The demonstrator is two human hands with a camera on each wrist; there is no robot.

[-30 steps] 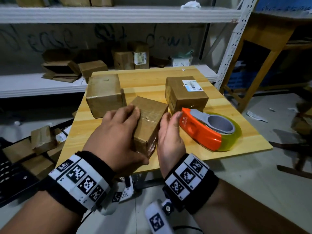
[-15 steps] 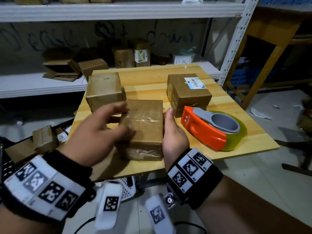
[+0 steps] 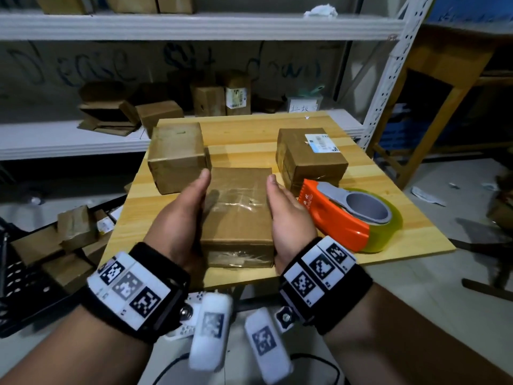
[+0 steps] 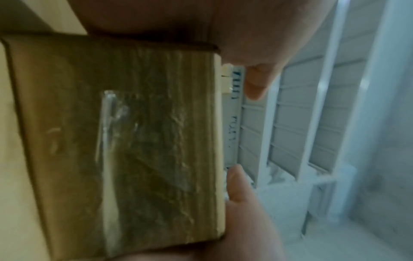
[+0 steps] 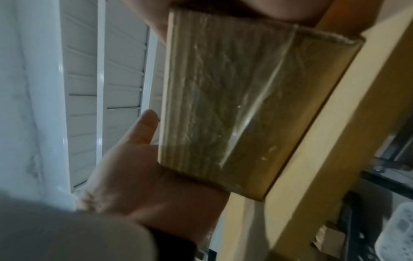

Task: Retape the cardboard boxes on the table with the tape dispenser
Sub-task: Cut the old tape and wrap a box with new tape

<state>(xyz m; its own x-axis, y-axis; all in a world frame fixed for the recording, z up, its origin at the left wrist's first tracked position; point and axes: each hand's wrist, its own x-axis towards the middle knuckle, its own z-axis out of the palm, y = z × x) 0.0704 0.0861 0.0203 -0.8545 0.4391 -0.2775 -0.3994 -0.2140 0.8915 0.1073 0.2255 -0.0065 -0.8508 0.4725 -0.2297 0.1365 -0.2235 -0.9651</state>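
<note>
Wooden table (image 3: 249,134) with three boxes and a tape dispenser (image 3: 349,215).
Left hand (image 3: 177,218) and right hand (image 3: 291,218) press flat on the sides of the middle box (image 3: 238,212), fingers straight.

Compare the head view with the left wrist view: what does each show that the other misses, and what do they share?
Only the head view shows the orange tape dispenser lying untouched on the wooden table, two more cardboard boxes behind, one with a white label and one plain, and the shelves. Only the left wrist view shows wrinkled clear tape on the held box's side face up close. Both show the held box pressed between the left hand and the right hand.
</note>
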